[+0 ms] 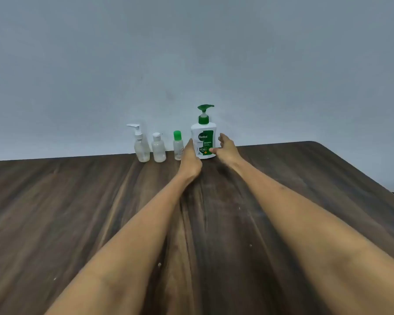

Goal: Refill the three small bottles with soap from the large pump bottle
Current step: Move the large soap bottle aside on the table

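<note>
A large white pump bottle (205, 135) with a green pump stands at the table's far edge by the wall. My left hand (190, 159) lies with straight fingers against its left side. My right hand (225, 150) curls round its right side, thumb on the lower front. To the left stand three small clear bottles: one with a green cap (178, 145) just beside my left hand, one with a white flip cap (158, 147), and one with a small white pump (141, 144). All are upright and capped.
The dark wooden table (77, 212) stretches toward me, with a few pale specks on it. Its rounded far right corner (314, 143) and right edge fall away. A plain grey wall (191, 53) rises right behind the bottles.
</note>
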